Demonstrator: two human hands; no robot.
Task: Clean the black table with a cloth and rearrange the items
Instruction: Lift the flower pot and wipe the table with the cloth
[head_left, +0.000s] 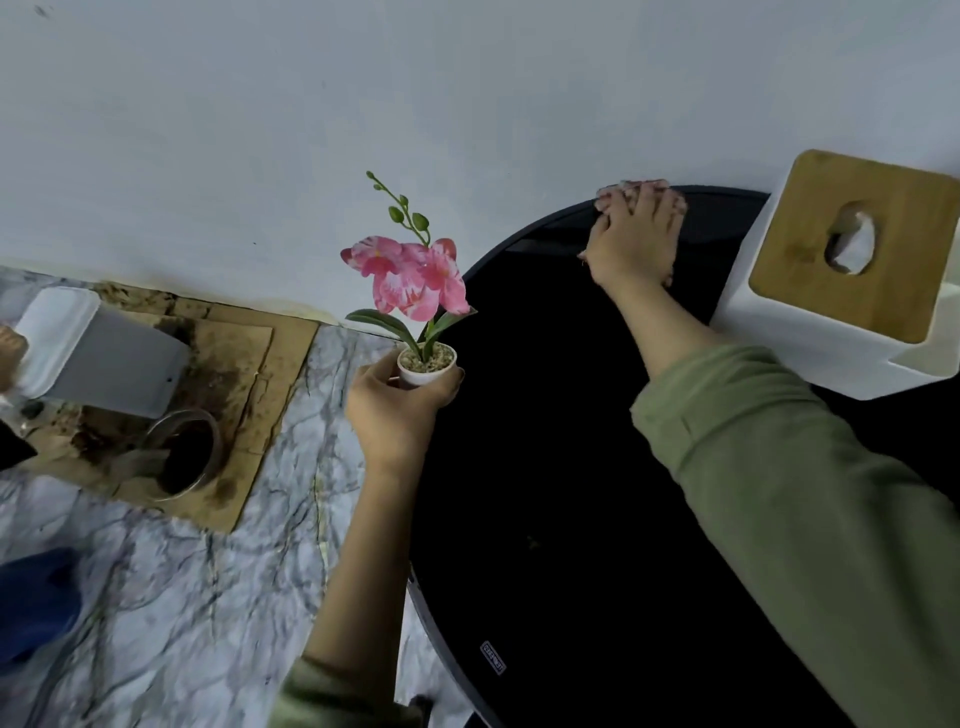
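Left hand (393, 410) — closed around flower pot (427, 365), lifted clear beside black table (545, 467).
Right hand (635, 240) — pressed flat on cloth (626, 193) at far rim; wipe toward the body, pot kept upright.

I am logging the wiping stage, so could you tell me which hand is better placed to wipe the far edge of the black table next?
The right hand: it presses the pink cloth flat at the black table's far rim. The left hand is busy holding the flower pot off the table's left edge.
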